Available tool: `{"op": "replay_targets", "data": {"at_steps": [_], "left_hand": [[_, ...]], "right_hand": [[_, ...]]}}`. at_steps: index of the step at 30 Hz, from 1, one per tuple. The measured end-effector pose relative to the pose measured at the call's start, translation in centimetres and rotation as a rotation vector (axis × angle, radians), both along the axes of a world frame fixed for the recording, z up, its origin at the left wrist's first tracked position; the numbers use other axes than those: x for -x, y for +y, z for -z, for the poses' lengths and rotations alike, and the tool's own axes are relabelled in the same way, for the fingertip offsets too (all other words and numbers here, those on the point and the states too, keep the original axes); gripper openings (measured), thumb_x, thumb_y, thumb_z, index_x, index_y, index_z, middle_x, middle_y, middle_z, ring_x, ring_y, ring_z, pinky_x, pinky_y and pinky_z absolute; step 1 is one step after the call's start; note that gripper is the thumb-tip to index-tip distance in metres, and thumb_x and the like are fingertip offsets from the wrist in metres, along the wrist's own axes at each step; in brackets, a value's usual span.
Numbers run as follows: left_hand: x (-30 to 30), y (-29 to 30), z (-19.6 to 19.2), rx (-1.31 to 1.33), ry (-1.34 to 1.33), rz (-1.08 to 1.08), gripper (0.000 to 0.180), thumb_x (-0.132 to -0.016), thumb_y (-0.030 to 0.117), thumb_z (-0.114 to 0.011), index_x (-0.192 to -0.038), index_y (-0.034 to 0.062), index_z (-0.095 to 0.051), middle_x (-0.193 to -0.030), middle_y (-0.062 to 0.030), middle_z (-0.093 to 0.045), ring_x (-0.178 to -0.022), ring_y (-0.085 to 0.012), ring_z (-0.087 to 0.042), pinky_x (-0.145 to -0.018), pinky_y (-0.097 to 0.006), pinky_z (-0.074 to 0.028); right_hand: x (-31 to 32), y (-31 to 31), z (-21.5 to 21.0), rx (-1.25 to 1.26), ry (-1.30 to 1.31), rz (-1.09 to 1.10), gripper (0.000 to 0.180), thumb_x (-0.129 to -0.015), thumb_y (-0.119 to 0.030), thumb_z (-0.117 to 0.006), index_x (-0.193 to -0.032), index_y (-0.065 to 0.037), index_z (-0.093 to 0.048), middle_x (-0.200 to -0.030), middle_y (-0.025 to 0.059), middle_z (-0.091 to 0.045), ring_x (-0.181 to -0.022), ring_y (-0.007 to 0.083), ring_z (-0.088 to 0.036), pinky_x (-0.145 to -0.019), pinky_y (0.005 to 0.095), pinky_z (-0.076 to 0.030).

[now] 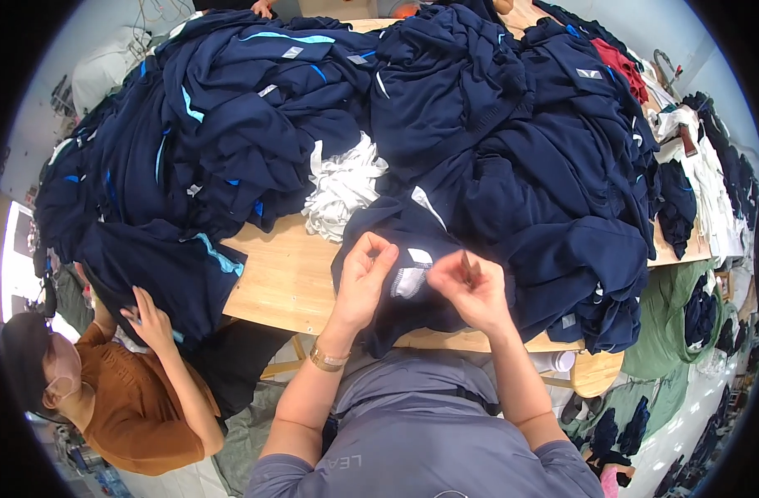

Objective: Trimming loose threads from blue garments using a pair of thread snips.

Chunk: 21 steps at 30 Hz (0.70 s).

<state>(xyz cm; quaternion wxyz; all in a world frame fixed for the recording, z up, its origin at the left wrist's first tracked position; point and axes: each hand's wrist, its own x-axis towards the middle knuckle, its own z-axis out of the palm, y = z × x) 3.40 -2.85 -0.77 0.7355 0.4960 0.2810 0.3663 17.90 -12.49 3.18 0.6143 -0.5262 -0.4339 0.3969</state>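
A navy garment [388, 222] lies at the table's near edge between my hands, with a white stitched patch [410, 280] facing up. My left hand [365, 280] is closed in a pinch just left of the patch; whatever is between its fingertips is too small to make out. My right hand [472, 292] is closed just right of the patch, its fingers curled and slightly blurred. A small dark sliver shows at those fingers, but its kind cannot be told.
Large heaps of navy garments [230, 116] cover the wooden table [284, 274]. A pile of white fabric strips [345, 187] sits beyond my left hand. At the left, a co-worker in a brown shirt [139, 407] handles navy cloth. Green cloth [666, 332] hangs at the right.
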Motion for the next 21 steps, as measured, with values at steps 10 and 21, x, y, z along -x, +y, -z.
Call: {"op": "replay_targets", "data": {"at_steps": [10, 21], "left_hand": [[0.1, 0.2, -0.2, 0.132, -0.075, 0.004, 0.007, -0.091, 0.011, -0.056, -0.088, 0.0061, -0.051, -0.076, 0.0047, -0.052, -0.069, -0.0003, -0.044, -0.062, -0.016, -0.036], [8.9, 5.3, -0.8, -0.791, 0.836, -0.612, 0.018, -0.088, 0.019, -0.059, -0.096, 0.0033, -0.056, -0.088, -0.0082, -0.063, -0.079, -0.0180, -0.056, -0.074, -0.029, -0.044]], "right_hand": [[-2.0, -1.2, 1.4, 0.082, -0.444, 0.053, 0.023, -0.080, -0.022, -0.065, -0.086, -0.001, -0.056, -0.063, 0.0005, -0.044, -0.057, 0.0086, -0.041, -0.053, 0.0254, -0.036], [-2.9, -1.5, 8.7, 0.302, -0.241, 0.232, 0.013, -0.083, -0.015, -0.066, -0.085, -0.002, -0.061, -0.055, -0.0094, -0.039, -0.049, -0.0006, -0.030, -0.046, 0.0187, -0.023]]}}
